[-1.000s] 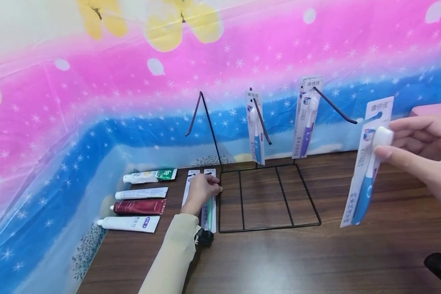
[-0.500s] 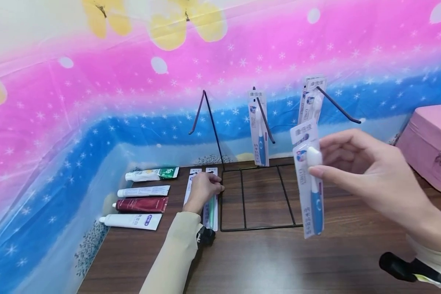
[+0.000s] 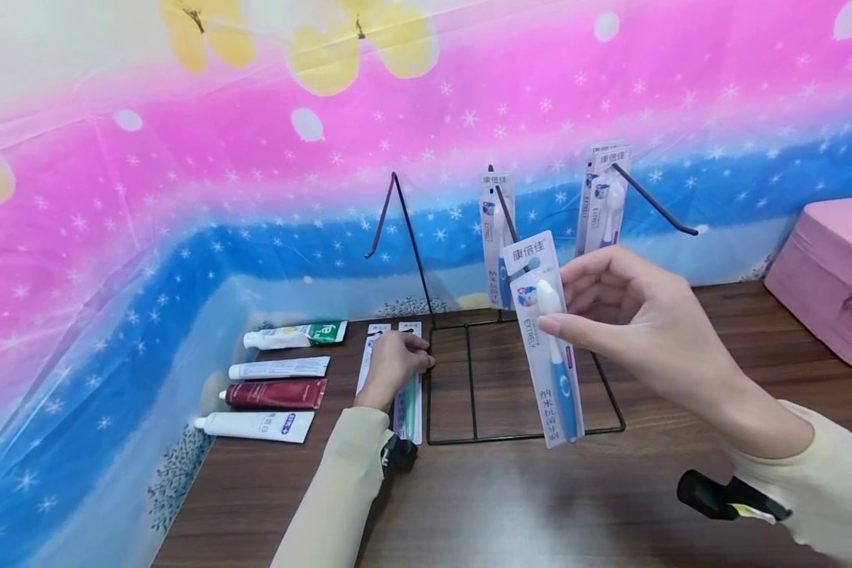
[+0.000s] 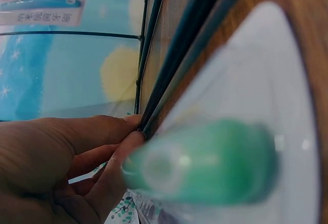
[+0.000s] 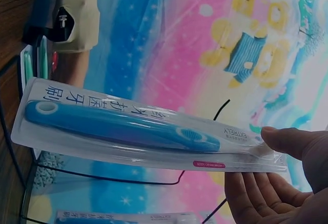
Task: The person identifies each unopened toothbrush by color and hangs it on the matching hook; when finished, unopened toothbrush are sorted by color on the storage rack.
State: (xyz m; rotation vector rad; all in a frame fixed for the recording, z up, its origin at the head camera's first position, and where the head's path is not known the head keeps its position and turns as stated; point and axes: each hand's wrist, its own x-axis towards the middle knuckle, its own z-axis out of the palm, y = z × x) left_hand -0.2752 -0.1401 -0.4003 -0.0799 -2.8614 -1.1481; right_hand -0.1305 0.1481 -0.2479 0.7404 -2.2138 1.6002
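Observation:
My right hand [image 3: 559, 300] pinches a carded blue toothbrush pack [image 3: 548, 347] near its top and holds it upright in the air, just in front of the middle hook of a black wire rack [image 3: 468, 386]. In the right wrist view the same blue toothbrush pack [image 5: 128, 131] lies between thumb and fingers. My left hand [image 3: 395, 364] lies on the table at the rack's left edge. Its fingers curl on a green toothbrush pack [image 3: 407, 410], which lies flat. The green toothbrush pack [image 4: 205, 162] fills the left wrist view, with fingertips [image 4: 120, 149] at the rack wire.
The middle hook carries one blue pack [image 3: 495, 237], the right hook carries packs [image 3: 603, 197], and the left hook [image 3: 379, 229] is bare. Several toothpaste tubes [image 3: 273, 394] lie in a row at the left. A pink box [image 3: 831, 276] stands at the right.
My right hand has carried the blue toothbrush pack leftward, from beside the right hook's tip to in front of the middle hook. The left hand has stayed put.

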